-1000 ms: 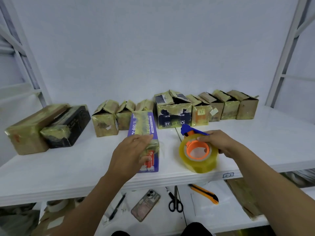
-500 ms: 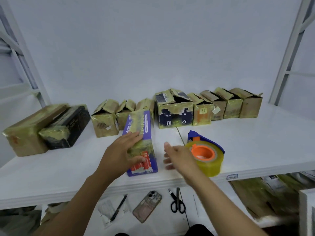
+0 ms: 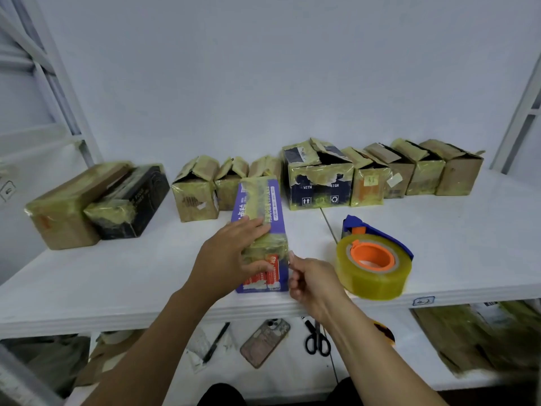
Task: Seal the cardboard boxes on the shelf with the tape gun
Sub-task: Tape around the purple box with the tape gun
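The white shelf [image 3: 117,276] carries a back row of taped cardboard boxes [image 3: 319,183]. Since half a second ago, the right hand [image 3: 314,281] has moved left, away from the tape gun [image 3: 373,256], to the purple box [image 3: 260,230]. Left hand [image 3: 231,256] lies flat on that box, fingers extended. Right-hand fingers are curled at the box's near right corner; grip undeterminable. The tape gun rests unheld, just right of the right hand.
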